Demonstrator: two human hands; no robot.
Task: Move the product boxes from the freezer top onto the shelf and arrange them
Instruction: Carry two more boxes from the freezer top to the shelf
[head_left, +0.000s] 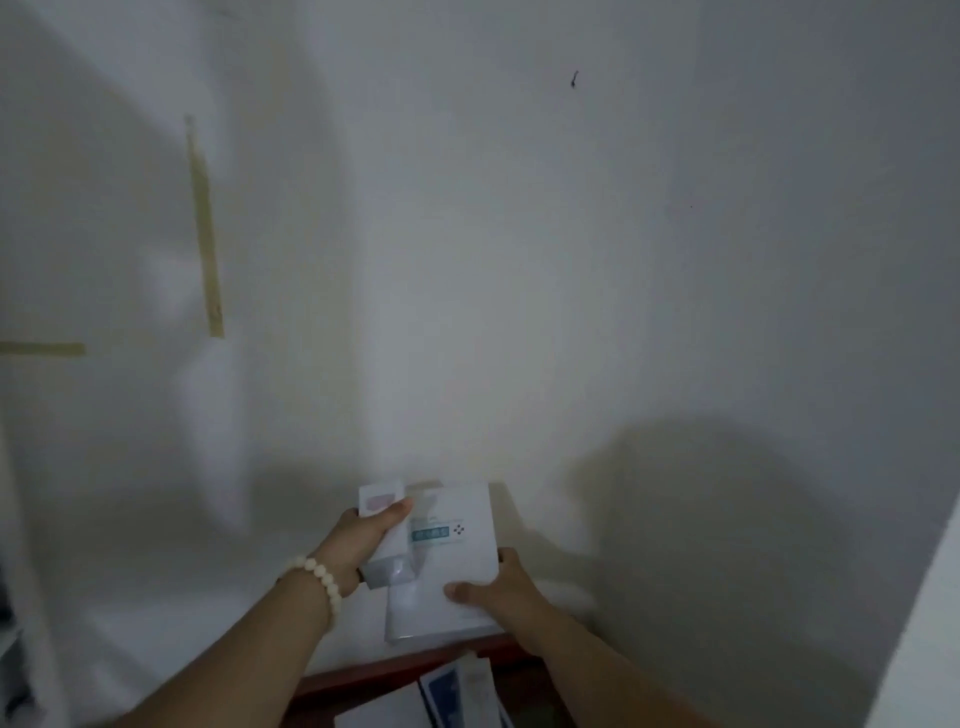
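Note:
A small white box with a pink label (382, 514) is gripped in my left hand (363, 540), which wears a pale bead bracelet. Right beside it lies a larger flat white box with a teal label (457, 551), and my right hand (493, 584) holds it by its near right corner, thumb on top. Both boxes are low in the head view, over the top of a shelf with a reddish-brown front edge (395, 670). The small box overlaps the left side of the larger one. The picture is blurred.
A white wall (519, 260) fills most of the view, with two strips of yellowed tape (205, 234) at the left. Below the shelf edge lie more boxes, one with a blue pattern (447, 691). A pale vertical surface (924, 623) rises at the right.

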